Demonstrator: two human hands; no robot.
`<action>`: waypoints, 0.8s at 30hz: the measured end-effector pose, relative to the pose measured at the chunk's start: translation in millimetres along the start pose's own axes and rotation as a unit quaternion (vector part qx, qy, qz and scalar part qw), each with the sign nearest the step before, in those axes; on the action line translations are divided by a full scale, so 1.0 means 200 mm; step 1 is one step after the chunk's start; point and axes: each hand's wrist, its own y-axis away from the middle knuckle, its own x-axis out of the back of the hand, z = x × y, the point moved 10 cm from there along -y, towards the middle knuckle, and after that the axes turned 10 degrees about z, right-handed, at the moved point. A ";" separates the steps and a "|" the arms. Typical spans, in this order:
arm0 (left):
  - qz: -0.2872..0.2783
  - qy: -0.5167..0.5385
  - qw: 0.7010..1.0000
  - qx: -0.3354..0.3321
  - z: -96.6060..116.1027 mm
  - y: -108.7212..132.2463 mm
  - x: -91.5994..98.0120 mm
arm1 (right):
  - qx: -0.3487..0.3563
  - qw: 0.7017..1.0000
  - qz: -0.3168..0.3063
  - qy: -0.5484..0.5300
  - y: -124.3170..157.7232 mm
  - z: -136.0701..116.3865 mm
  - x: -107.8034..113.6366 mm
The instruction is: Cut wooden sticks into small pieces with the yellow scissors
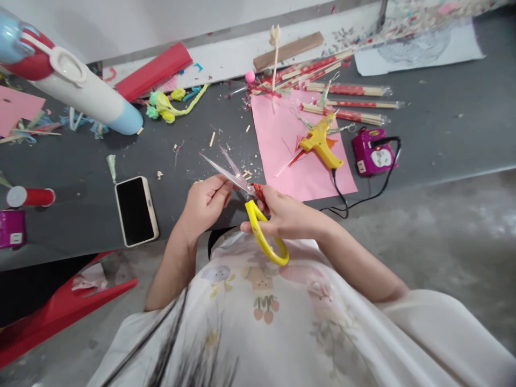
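Observation:
My right hand (282, 212) is closed around a pair of scissors (266, 236) with yellow handles. The scissor blades are parted and point up and left over the table. A small red piece shows at my right fingers, partly hidden. My left hand (205, 203) is closed in a pinch beside the blades, and what lies between its fingertips is too small and covered to make out. Small pale wooden bits (248, 174) lie scattered just beyond the blades.
A pink sheet (282, 156) carries a yellow glue gun (320, 142), its cord trailing near a purple box (374, 151). Chopsticks in red-patterned wrappers (346, 88) lie behind. Leftward are a phone (137, 210), a red thread spool (34, 197) and a large bottle (88, 94).

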 end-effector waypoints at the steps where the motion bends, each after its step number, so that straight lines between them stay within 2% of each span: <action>1: -0.002 -0.004 1.000 0.000 0.00 0.00 0.00 | 0.000 1.000 -0.002 -0.001 0.00 0.00 0.00; 12: -0.010 -0.057 0.998 0.015 -0.01 -0.03 0.01 | -0.010 1.000 0.014 -0.018 -0.03 0.01 0.00; 16: -0.023 -0.150 0.988 -0.004 0.02 -0.04 0.01 | -0.013 0.998 0.030 -0.046 -0.06 0.02 0.00; 18: 0.038 -0.242 0.968 -0.045 0.10 -0.05 0.07 | -0.020 0.996 0.040 -0.073 -0.08 0.02 0.01; 21: 0.165 -0.315 0.926 -0.126 0.30 -0.03 0.16 | -0.025 0.992 0.045 -0.118 -0.11 0.01 0.01; 23: 0.167 -0.284 0.925 -0.187 0.44 0.00 0.13 | -0.006 0.988 0.047 -0.144 -0.14 -0.01 0.00; 24: 0.139 -0.250 0.933 -0.220 0.49 0.01 0.08 | 0.012 0.987 0.047 -0.156 -0.15 -0.03 0.01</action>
